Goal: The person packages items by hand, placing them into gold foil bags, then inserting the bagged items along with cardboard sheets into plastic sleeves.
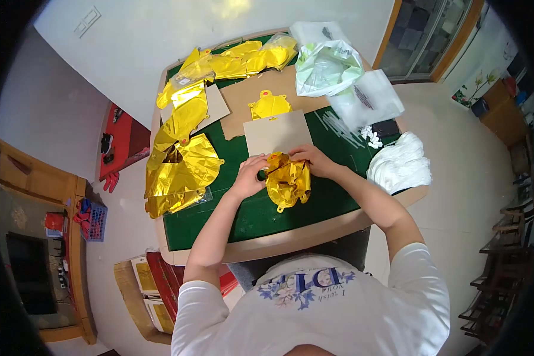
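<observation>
A crumpled gold foil balloon (pixel 288 184) lies near the front middle of the green tabletop, between my two hands. My left hand (pixel 252 176) grips its left edge, with the fingers bent at its upper side. On the other side, my right hand (pixel 312 160) has its fingers closed on the balloon's upper right edge. Just beyond them lies a grey-beige card (pixel 277 132) with a small hanging slot. Behind that card, a flat gold foil piece (pixel 270 105) rests on brown cardboard (pixel 237 98).
More gold foil balloons (pixel 187 169) cover the table's left side and back edge. At the right are a white plastic bag (pixel 329 68), clear plastic sleeves (pixel 368 101), thin white sticks (pixel 341 129) and a bundle of white string (pixel 400 163). A cardboard box (pixel 137 291) stands on the floor.
</observation>
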`<action>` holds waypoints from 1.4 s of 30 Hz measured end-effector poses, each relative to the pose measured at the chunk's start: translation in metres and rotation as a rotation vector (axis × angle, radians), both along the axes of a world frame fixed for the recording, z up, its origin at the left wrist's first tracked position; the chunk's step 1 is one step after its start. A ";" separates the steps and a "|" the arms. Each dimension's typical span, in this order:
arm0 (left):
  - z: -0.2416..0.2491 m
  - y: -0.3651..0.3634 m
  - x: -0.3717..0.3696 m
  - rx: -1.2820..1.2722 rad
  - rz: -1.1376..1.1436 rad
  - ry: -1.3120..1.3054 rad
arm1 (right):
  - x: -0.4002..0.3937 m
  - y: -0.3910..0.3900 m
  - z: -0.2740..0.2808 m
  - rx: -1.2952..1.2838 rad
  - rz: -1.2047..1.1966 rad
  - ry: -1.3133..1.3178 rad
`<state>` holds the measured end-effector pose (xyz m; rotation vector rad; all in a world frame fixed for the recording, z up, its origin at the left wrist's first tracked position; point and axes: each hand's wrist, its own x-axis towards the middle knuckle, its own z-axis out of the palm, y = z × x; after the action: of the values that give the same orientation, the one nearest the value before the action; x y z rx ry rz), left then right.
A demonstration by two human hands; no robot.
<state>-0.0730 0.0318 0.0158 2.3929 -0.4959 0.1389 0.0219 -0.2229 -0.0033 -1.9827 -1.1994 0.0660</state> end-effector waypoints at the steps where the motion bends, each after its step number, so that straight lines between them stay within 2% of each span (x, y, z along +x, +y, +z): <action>1: -0.009 0.001 0.003 -0.019 0.019 -0.024 | 0.001 0.000 0.000 0.013 -0.002 -0.006; 5: -0.021 -0.001 0.010 -0.142 0.088 -0.106 | 0.007 0.001 -0.003 -0.039 -0.037 0.026; 8: -0.022 -0.003 0.015 -0.227 0.144 -0.051 | 0.018 0.004 -0.012 -0.029 -0.041 0.100; 11: -0.021 -0.005 0.018 -0.189 0.194 -0.066 | 0.021 0.010 -0.014 -0.075 -0.118 0.239; 13: -0.020 -0.011 0.019 -0.264 0.263 -0.092 | 0.015 0.013 -0.009 -0.075 -0.303 0.240; 15: -0.020 -0.013 0.025 -0.154 0.363 0.060 | 0.015 0.015 -0.003 -0.111 -0.357 0.315; 16: -0.020 -0.015 0.025 -0.143 0.368 0.001 | 0.014 0.016 0.000 -0.142 -0.414 0.390; 20: -0.024 -0.021 0.028 -0.189 0.460 -0.057 | 0.015 0.022 0.001 -0.133 -0.537 0.406; 22: -0.027 -0.026 0.028 -0.182 0.506 -0.098 | 0.014 0.025 -0.003 0.059 -0.599 0.387; 25: -0.029 -0.033 0.030 -0.192 0.572 -0.139 | 0.014 0.029 -0.007 0.025 -0.706 0.262; 28: -0.024 -0.040 0.029 -0.149 0.645 -0.137 | 0.013 0.035 0.000 0.035 -0.801 0.389; 31: -0.024 -0.043 0.030 -0.100 0.686 -0.161 | 0.023 0.039 -0.001 -0.099 -0.842 0.304; 34: -0.022 -0.044 0.029 -0.134 0.700 -0.127 | 0.027 0.043 0.009 -0.185 -0.882 0.347; 41: -0.026 -0.043 0.031 -0.137 0.707 -0.129 | 0.036 0.044 0.004 -0.248 -0.858 0.353; 42: -0.025 -0.044 0.031 -0.140 0.707 -0.112 | 0.034 0.045 0.009 -0.195 -0.909 0.363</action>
<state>-0.0421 -0.0119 -0.0095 2.3252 0.3232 0.5979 0.0563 -0.1779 0.0055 -2.3783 -0.0070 0.0753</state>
